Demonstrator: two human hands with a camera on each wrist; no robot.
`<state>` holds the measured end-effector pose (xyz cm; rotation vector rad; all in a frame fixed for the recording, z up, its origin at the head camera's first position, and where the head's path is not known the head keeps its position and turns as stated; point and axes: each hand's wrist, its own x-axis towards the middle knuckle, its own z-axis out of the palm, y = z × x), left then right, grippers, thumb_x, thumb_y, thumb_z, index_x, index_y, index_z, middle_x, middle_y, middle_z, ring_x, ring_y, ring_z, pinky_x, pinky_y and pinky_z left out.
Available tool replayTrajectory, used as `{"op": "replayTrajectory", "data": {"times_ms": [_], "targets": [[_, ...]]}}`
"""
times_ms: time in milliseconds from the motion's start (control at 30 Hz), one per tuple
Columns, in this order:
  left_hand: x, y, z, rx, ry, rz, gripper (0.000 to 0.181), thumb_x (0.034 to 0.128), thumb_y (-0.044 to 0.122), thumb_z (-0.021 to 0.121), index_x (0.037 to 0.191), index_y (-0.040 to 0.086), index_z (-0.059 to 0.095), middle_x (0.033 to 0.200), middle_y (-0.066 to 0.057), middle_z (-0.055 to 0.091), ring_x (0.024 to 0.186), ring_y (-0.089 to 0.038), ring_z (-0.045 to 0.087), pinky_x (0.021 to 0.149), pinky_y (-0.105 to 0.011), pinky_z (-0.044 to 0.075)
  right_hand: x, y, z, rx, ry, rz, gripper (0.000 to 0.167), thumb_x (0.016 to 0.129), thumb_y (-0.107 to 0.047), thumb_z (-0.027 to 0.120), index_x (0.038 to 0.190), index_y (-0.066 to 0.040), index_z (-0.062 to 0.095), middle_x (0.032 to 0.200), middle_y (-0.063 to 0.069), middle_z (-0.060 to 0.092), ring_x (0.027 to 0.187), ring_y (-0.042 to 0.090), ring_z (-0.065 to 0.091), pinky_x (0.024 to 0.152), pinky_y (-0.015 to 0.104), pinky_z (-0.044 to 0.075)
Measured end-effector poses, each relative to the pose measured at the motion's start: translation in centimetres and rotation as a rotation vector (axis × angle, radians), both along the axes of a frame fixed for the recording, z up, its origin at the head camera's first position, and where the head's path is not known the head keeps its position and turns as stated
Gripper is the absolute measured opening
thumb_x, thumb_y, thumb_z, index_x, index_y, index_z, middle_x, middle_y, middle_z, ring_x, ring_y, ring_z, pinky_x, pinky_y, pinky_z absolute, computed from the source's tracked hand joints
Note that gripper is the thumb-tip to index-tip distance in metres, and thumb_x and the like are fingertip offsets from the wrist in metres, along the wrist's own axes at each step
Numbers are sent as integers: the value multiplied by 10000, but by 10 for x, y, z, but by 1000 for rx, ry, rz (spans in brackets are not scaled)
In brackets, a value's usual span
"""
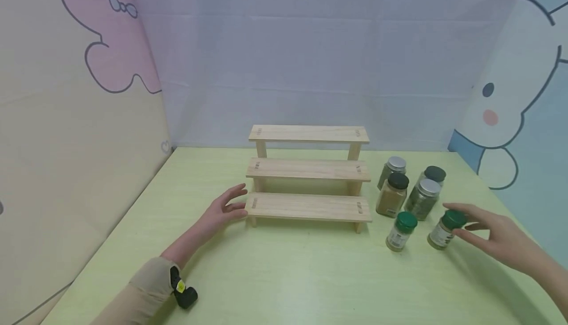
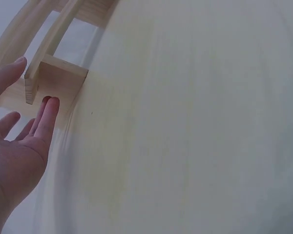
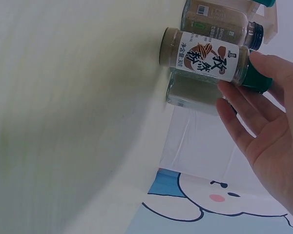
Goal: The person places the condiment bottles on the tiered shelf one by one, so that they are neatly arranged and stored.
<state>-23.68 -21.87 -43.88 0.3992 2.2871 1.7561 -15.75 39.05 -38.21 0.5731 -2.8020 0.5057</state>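
At the right, my right hand (image 1: 501, 238) pinches a spice jar (image 1: 440, 236) by its green cap, thumb on one side and fingers on the other. The right wrist view shows this jar's white label with dark Chinese characters (image 3: 207, 56) and brownish powder inside. My left hand (image 1: 223, 211) is at the left end of the lowest step of a three-step wooden rack (image 1: 306, 205), its fingers extended. In the left wrist view, the fingertips (image 2: 52, 103) are close beside the rack's leg; whether they touch it I cannot tell.
Another green-capped spice jar (image 1: 398, 238) stands left of the pinched one. Behind are several larger glass jars, including a black-capped brown one (image 1: 391, 197) and a silver-capped one (image 1: 423, 199). Cloth walls (image 1: 310, 58) bound the pale table (image 1: 284, 275) at the back and sides.
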Motion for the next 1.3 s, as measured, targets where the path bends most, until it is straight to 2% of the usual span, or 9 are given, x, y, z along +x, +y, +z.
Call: {"op": "replayTrajectory", "data": {"times_ms": [67,233,433,567,733,867,1000,1200,1300], "targets": [[0,2,-1,5,-9,-3,779,925,233,695,1568,167,259,1607,-134,302,1393,-375,452,1074,-349,502,0,0,0,-1,4,-2,536,847,-183,777,1338,-137,569,1226,16,643,838,-133,578,647,256,593],[0,6,-2,47,-42,-5,699,935,186,678,1541,144,332,1582,-165,337,1380,-378,462,1001,-214,518,0,1,1,-8,40,14,525,821,-163,797,1305,-162,595,1217,-281,516,827,-126,591,637,250,591],[0,8,-10,127,-93,12,688,932,127,661,1539,159,338,1519,-216,397,1321,-316,519,959,-247,553,-1,2,3,-4,82,46,540,783,-136,822,1279,-183,614,1200,-401,431,811,-121,597,629,234,584],[1,9,-16,190,-127,13,697,930,78,644,1542,186,328,1531,-190,388,1275,-225,560,968,-315,569,-4,1,10,34,100,57,543,768,-146,835,1265,-181,620,1181,-236,584,793,-111,609,620,234,583],[2,10,-16,230,-124,6,704,929,69,640,1545,179,318,1544,-195,367,1219,-192,601,954,-383,583,-9,0,31,108,87,12,523,773,-184,835,1250,-144,624,1153,130,696,726,-28,653,599,251,574],[3,10,-15,221,-120,3,696,938,93,635,1546,178,308,1548,-197,357,1198,-171,611,954,-385,583,-15,-1,56,144,42,-55,521,791,-233,825,1261,-136,623,1123,161,702,695,56,659,589,306,566],[2,10,-15,214,-128,10,682,944,97,627,1542,187,312,1541,-186,367,1181,-162,622,953,-378,583,-25,-3,82,149,50,-79,529,795,-229,820,1274,-122,625,1096,172,702,698,88,661,587,338,572],[1,9,-15,225,-128,-2,688,944,90,626,1545,165,301,1538,-203,361,1179,-151,623,962,-388,580,-41,-7,118,150,39,-110,543,829,-209,793,1313,-74,587,1099,239,693,740,298,682,591,395,576],[1,9,-15,230,-128,-7,689,942,91,629,1544,162,300,1534,-206,363,1165,-145,630,964,-393,579,-51,-10,132,138,44,-115,542,824,-189,799,1310,-69,590,1067,237,710,701,151,675,565,332,561]]}}
